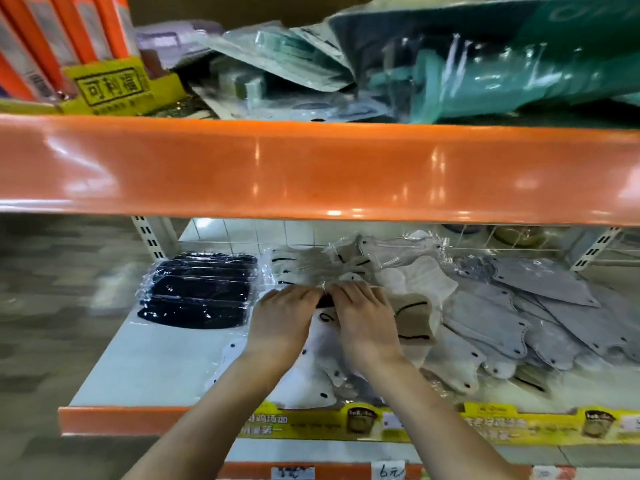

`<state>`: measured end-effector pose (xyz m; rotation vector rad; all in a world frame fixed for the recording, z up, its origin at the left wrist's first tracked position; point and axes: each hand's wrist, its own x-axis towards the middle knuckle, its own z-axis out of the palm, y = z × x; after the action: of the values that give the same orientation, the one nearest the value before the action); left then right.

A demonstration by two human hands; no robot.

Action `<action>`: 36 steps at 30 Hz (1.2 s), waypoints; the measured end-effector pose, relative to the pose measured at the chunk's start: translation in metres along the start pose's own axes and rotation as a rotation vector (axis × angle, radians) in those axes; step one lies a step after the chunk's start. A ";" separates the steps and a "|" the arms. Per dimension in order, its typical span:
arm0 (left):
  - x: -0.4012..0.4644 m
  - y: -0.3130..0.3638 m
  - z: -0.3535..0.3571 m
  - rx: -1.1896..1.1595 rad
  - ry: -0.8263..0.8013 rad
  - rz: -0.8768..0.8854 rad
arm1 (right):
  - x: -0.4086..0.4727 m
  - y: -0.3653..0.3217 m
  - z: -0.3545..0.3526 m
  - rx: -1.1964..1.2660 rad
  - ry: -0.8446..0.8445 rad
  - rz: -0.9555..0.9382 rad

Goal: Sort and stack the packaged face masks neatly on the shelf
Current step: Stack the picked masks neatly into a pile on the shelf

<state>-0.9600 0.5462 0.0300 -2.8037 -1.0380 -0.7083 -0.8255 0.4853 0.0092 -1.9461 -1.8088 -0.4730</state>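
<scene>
On the white lower shelf (145, 368) lie packaged face masks. A neat stack of black masks (201, 292) sits at the left. Loose white and beige masks (412, 282) are heaped in the middle, and grey masks (519, 306) spread to the right. My left hand (282, 323) and my right hand (363, 323) are side by side, palms down, on the middle heap. Their fingertips meet on a clear-wrapped pack of pale masks (304, 268), with a dark mask just showing between them. Whether the fingers pinch the wrap is hidden.
A broad orange shelf edge (311, 168) hangs right above my hands. The upper shelf holds teal and clear mask packets (485, 74) and orange boxes (62, 36) in a yellow tray. A yellow label strip (450, 427) runs along the lower shelf's front.
</scene>
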 end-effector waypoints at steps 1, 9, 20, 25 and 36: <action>-0.003 -0.007 0.002 -0.026 0.058 -0.001 | 0.002 -0.007 0.002 -0.005 0.022 -0.012; -0.028 -0.062 -0.008 0.010 0.292 -0.086 | 0.020 -0.064 0.025 0.135 -0.042 -0.064; -0.073 -0.152 -0.007 0.099 0.061 -0.300 | 0.048 -0.157 0.078 0.216 -0.118 -0.140; -0.089 -0.174 0.006 0.131 -0.140 -0.322 | 0.046 -0.168 0.095 0.202 -0.386 -0.051; -0.090 -0.195 0.007 0.203 -0.156 -0.421 | 0.049 -0.189 0.114 0.071 -0.247 0.034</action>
<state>-1.1403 0.6433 -0.0340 -2.5216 -1.6536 -0.3844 -1.0145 0.5966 -0.0451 -2.0576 -1.9071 -0.1601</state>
